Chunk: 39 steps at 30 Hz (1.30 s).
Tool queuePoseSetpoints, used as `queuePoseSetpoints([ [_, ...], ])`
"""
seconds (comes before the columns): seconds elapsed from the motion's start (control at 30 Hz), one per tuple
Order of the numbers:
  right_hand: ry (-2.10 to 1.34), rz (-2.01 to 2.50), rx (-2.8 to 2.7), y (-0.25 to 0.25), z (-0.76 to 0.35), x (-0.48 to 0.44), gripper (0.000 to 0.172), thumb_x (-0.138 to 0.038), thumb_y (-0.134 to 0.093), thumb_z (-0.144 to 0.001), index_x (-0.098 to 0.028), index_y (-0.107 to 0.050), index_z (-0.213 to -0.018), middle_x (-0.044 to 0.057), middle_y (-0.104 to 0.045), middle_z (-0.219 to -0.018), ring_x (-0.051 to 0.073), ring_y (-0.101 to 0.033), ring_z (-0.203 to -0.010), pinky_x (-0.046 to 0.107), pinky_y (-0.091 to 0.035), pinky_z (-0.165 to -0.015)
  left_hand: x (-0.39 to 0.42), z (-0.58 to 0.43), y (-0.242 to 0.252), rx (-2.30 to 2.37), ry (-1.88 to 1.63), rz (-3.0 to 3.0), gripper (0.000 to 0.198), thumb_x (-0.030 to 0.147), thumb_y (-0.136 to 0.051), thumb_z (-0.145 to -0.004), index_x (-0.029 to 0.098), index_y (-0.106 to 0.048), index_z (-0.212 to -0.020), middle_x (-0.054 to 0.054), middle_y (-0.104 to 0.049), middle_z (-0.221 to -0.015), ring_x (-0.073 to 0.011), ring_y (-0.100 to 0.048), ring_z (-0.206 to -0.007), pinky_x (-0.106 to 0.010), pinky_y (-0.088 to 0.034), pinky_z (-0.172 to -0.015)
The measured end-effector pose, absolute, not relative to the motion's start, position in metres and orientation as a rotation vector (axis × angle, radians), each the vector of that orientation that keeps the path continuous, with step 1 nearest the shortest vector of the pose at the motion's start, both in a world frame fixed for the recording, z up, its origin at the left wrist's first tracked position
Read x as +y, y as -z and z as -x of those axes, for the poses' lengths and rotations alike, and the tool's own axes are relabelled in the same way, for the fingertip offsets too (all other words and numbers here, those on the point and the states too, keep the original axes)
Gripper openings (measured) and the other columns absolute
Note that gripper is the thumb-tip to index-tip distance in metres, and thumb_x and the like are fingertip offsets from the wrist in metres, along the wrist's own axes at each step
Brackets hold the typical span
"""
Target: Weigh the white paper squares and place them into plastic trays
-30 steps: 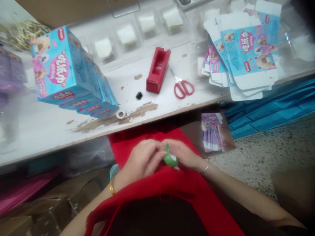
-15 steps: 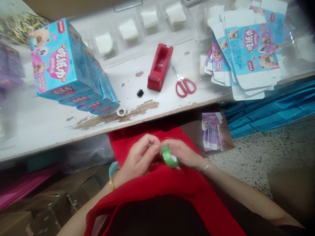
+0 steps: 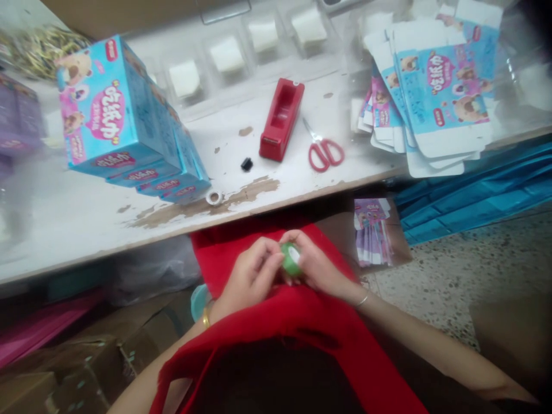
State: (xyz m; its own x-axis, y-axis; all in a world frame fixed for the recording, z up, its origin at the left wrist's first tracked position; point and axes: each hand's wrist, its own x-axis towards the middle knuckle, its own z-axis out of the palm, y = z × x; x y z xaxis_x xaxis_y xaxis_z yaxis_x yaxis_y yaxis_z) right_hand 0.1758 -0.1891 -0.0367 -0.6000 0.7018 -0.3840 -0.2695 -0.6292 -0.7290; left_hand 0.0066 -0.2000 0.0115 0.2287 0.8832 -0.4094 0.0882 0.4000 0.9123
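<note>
A small roll of green tape [image 3: 290,265] is held low over my red apron [image 3: 284,310], in front of the table edge. The fingers of my right hand [image 3: 321,269] curl around its right side. My left hand [image 3: 254,273] pinches at the roll's left edge with thumb and forefinger; whether a loose tape end lies between them is too small to tell. On the table ahead sit a red tape dispenser [image 3: 279,129] with no roll in it, red-handled scissors [image 3: 323,152], a small black piece [image 3: 246,164] and a white ring [image 3: 214,198].
Blue printed boxes [image 3: 116,115] stand stacked on the table [image 3: 181,221] at left. Flat blue cartons [image 3: 448,98] are piled at right. Clear trays with white pads [image 3: 226,56] line the back. Purple flat cartons [image 3: 373,230] lie below the table; brown boxes [image 3: 81,368] at lower left.
The green tape roll has turned and moved slightly up and left. My right fingers have risen and now close more tightly around it. The left hand stays pinched beside it.
</note>
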Motion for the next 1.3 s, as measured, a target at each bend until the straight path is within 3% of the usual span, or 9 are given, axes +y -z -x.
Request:
queuePoseSetpoints([
  [0.13, -2.084, 1.045, -1.039, 0.03, -0.174, -0.19, 0.049, -0.038, -0.081, -0.073, -0.024, -0.052, -0.11, 0.001, -0.057, -0.098, 0.015, -0.057, -0.084, 0.025, -0.049, -0.071, -0.199, -0.009, -0.007, 1.244, -0.763, -0.786, 0.031, 0.045, -0.065, -0.087, 0.017, -0.053, -0.081, 0.002, -0.054, -0.072, -0.0107, -0.048, -0.066, -0.021, -0.039, -0.062],
  [0.23, -2.042, 1.068, -1.112, 0.029, -0.174, -0.191, 0.041, -0.036, -0.076, -0.079, -0.025, -0.052, -0.11, 0.001, -0.056, -0.1, 0.016, -0.055, -0.089, 0.027, -0.049, -0.077, -0.197, -0.008, -0.004, 1.159, -0.739, -0.583, 0.034, 0.045, -0.069, -0.083, 0.016, -0.053, -0.081, 0.003, -0.052, -0.07, -0.0087, -0.045, -0.062, -0.019, -0.036, -0.059],
  [0.33, -2.055, 1.047, -1.156, 0.031, -0.174, -0.191, 0.04, -0.035, -0.073, -0.081, -0.025, -0.05, -0.113, 0.001, -0.057, -0.101, 0.017, -0.057, -0.091, 0.028, -0.05, -0.08, -0.196, -0.008, 0.0, 1.056, -0.756, -0.385, 0.036, 0.045, -0.071, -0.081, 0.016, -0.05, -0.076, 0.007, -0.041, -0.059, -0.0061, -0.033, -0.053, -0.018, -0.027, -0.052],
  [0.5, -2.088, 1.025, -1.161, 0.034, -0.177, -0.192, 0.04, -0.034, -0.074, -0.081, -0.025, -0.05, -0.111, 0.001, -0.06, -0.1, 0.018, -0.06, -0.091, 0.031, -0.052, -0.081, -0.197, -0.007, 0.001, 0.924, -0.777, -0.211, 0.043, 0.038, -0.073, -0.08, 0.016, -0.04, -0.064, 0.007, -0.033, -0.056, -0.0052, -0.027, -0.051, -0.018, -0.024, -0.05],
  [0.77, -2.086, 0.987, -1.225, 0.039, -0.185, -0.19, 0.042, -0.036, -0.074, -0.081, -0.025, -0.053, -0.115, 0.002, -0.06, -0.103, 0.018, -0.059, -0.092, 0.03, -0.05, -0.082, -0.193, -0.007, 0.0, 0.829, -0.776, -0.105, 0.044, 0.034, -0.072, -0.082, 0.017, -0.036, -0.064, 0.008, -0.028, -0.056, -0.0053, -0.023, -0.05, -0.018, -0.025, -0.05],
  [0.97, -2.008, 0.988, -1.309, 0.038, -0.188, -0.185, 0.043, -0.038, -0.073, -0.08, -0.024, -0.06, -0.119, 0.006, -0.059, -0.116, 0.024, -0.057, -0.106, 0.033, -0.047, -0.089, -0.192, -0.001, 0.003, 0.838, -0.831, -0.066, 0.044, 0.033, -0.07, -0.085, 0.018, -0.035, -0.064, 0.008, -0.024, -0.056, -0.0058, -0.021, -0.051, -0.017, -0.027, -0.049],
  [1.13, -2.161, 0.934, -1.114, 0.031, -0.187, -0.18, 0.052, -0.031, -0.073, -0.081, -0.026, -0.052, -0.128, 0.006, -0.06, -0.117, 0.019, -0.059, -0.099, 0.031, -0.046, -0.088, -0.19, 0.008, 0.006, 0.872, -0.896, -0.044, 0.042, 0.029, -0.071, -0.084, 0.017, -0.035, -0.065, 0.009, -0.023, -0.056, -0.0051, -0.021, -0.05, -0.016, -0.027, -0.049],
  [1.2, -2.214, 0.863, -0.959, 0.029, -0.185, -0.178, 0.05, -0.028, -0.075, -0.079, -0.027, -0.049, -0.122, 0.004, -0.061, -0.113, 0.016, -0.061, -0.091, 0.029, -0.046, -0.083, -0.189, 0.01, 0.005, 0.875, -0.9, -0.032, 0.039, 0.028, -0.07, -0.085, 0.017, -0.038, -0.066, 0.009, -0.024, -0.056, -0.005, -0.022, -0.05, -0.016, -0.027, -0.048],
  [1.3, -2.228, 0.741, -0.831, 0.033, -0.184, -0.177, 0.033, -0.028, -0.075, -0.08, -0.026, -0.049, -0.101, 0.003, -0.065, -0.107, 0.014, -0.061, -0.083, 0.026, -0.045, -0.074, -0.187, 0.012, 0.005, 0.87, -0.917, -0.016, 0.037, 0.027, -0.07, -0.085, 0.017, -0.039, -0.068, 0.009, -0.024, -0.056, -0.0047, -0.022, -0.049, -0.016, -0.027, -0.048],
])
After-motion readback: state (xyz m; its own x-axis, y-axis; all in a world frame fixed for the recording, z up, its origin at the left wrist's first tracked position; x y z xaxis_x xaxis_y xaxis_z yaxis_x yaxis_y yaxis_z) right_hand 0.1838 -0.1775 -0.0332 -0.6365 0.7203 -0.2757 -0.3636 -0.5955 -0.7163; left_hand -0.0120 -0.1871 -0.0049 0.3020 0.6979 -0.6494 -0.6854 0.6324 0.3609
